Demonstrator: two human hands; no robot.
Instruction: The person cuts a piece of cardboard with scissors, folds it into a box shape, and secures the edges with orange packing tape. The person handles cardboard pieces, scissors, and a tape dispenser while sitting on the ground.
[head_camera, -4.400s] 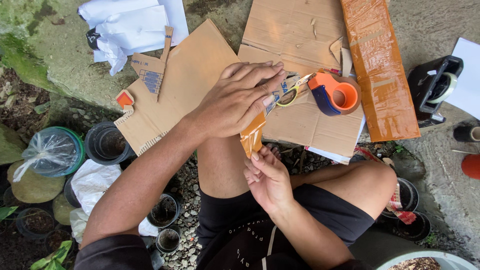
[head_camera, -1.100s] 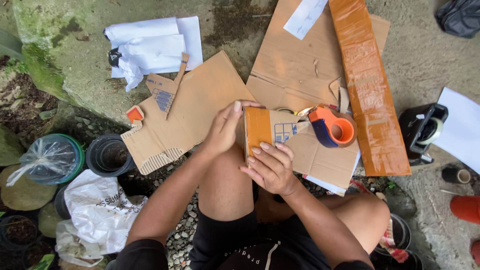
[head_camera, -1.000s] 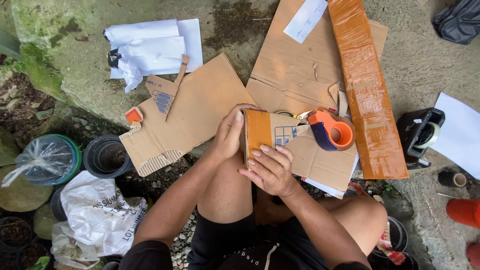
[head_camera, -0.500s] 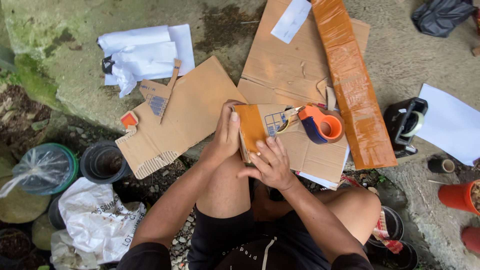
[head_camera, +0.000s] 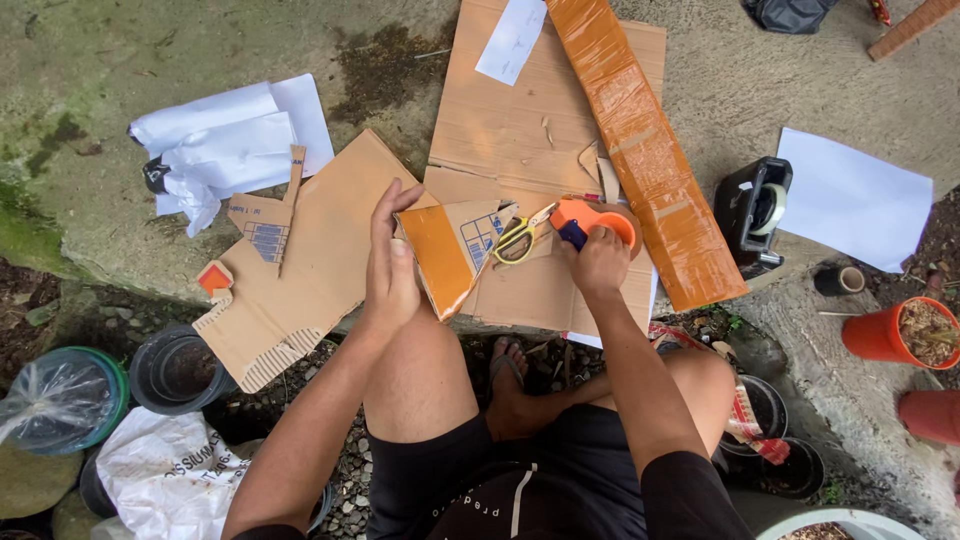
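Observation:
My left hand (head_camera: 391, 268) holds up a cardboard piece (head_camera: 448, 255) that is partly covered with orange tape, gripping its left edge with the fingers upright. My right hand (head_camera: 597, 260) has reached forward onto the orange and blue tape dispenser (head_camera: 596, 219), which lies on a flat cardboard sheet (head_camera: 520, 140). Yellow-handled scissors (head_camera: 520, 238) lie between the held piece and the dispenser. A long cardboard strip wrapped in orange tape (head_camera: 645, 150) lies diagonally to the right.
Crumpled white paper (head_camera: 225, 140) and a cut cardboard sheet (head_camera: 310, 260) lie at left on the concrete ledge. A black desk tape dispenser (head_camera: 755, 210) and a white sheet (head_camera: 850, 200) sit at right. Pots, plastic bags and gravel surround my legs below.
My right hand let go of the taped cardboard piece and moved right onto the tape dispenser. My left hand still holds the piece, now tilted more upright.

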